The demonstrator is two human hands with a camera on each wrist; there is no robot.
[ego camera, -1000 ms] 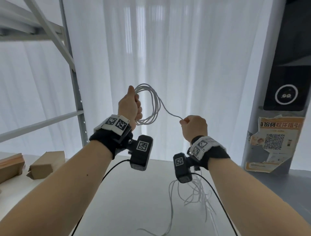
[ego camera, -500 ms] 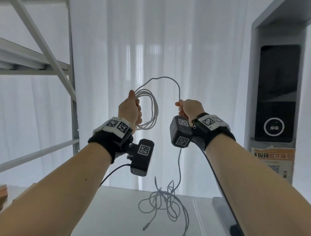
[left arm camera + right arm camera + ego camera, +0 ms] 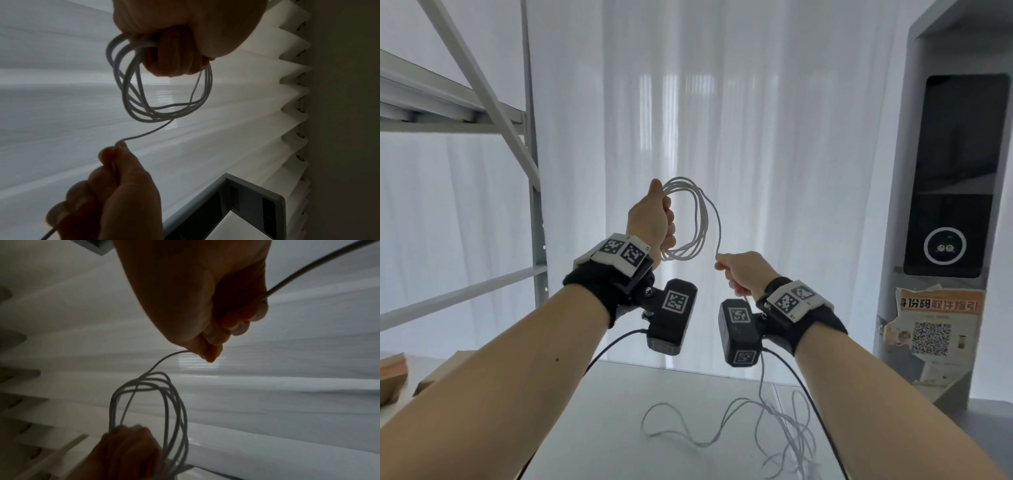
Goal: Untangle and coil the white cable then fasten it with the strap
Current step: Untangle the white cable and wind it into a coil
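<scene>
A: What is the left hand [image 3: 652,222] doing?

B: It is up in the air. Its grip is curled tight round a bunch of loops of the white cable [image 3: 690,219]. The thumb points up.

A: How do the loops look?

B: Round, like a ring, a few on top of each other. They hang out to the side of the fist.

A: And the right hand [image 3: 743,274]?

B: It is a bit lower, near the left one. Its grip pinches one strand of the same cable between thumb and fingers [image 3: 213,340].

A: Where does the cable go from there?

B: One bit curves up to the loops. The rest drops down to the table [image 3: 599,411] and lies there in a messy pile.

A: What is behind the hands?

B: A white curtain [image 3: 756,137].
</scene>
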